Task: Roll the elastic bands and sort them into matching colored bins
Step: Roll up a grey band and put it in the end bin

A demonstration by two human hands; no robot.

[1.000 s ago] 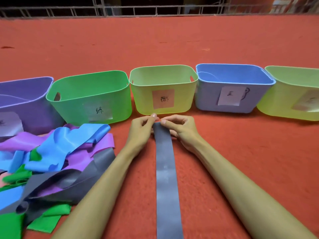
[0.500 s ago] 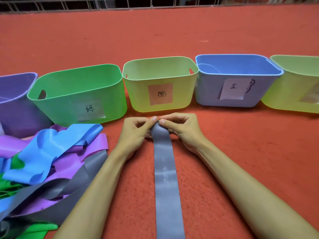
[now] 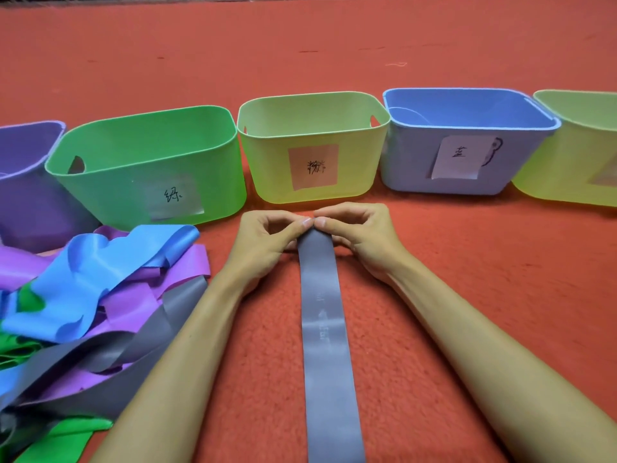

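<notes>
Fingertips (image 3: 304, 224) of both hands are pinching the far end of a grey elastic band (image 3: 325, 329).

Index finger and thumb of the left hand (image 3: 263, 242) are gripping the band's left corner while those of the right hand (image 3: 364, 238) are gripping its right corner, with the two index tips meeting above the band's middle and the other fingers curling in behind. How much roll is forming under the fingers cannot be told. Between the forearms the band is lying flat on the red carpet (image 3: 467, 295), running toward the viewer. Just beyond the hands, a yellow-green bin (image 3: 310, 128) is standing in a row, a green bin (image 3: 150, 168) and a purple bin (image 3: 23, 195) to its left, a blue bin (image 3: 467, 162) and a second yellow-green bin (image 3: 574, 168) to its right. Left of the left forearm, a pile of loose bands (image 3: 100, 295) is lying tangled.
</notes>
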